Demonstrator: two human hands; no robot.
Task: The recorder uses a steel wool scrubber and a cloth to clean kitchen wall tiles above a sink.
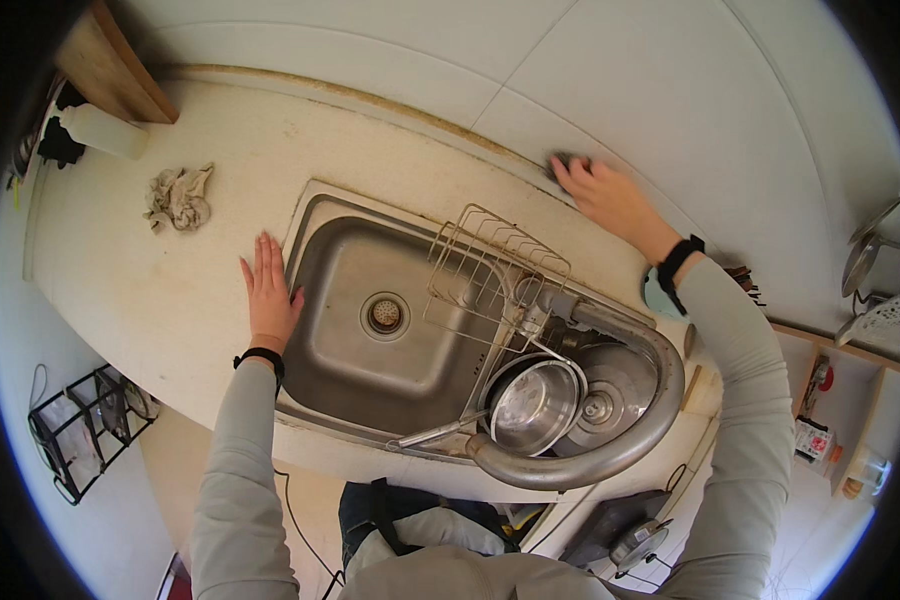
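Note:
My right hand (604,196) reaches to the wall at the back edge of the counter. Its fingers close on a dark scouring pad (562,163), mostly hidden and blurred, which touches the joint where the tiles meet the worktop. My left hand (271,294) lies flat, fingers apart, on the counter beside the left rim of the steel sink (390,322), holding nothing. A crumpled, stained cloth (180,198) lies on the worktop (225,150) to the upper left of that hand. A wire basket (487,262) hangs over the sink's right part.
Steel pots (536,405) and a lid (607,397) sit in the right basin, under a thick curved pipe (667,420). A white bottle (105,131) lies near a wooden board (120,67) at the back left. Below the counter at left is a black wire rack (94,427).

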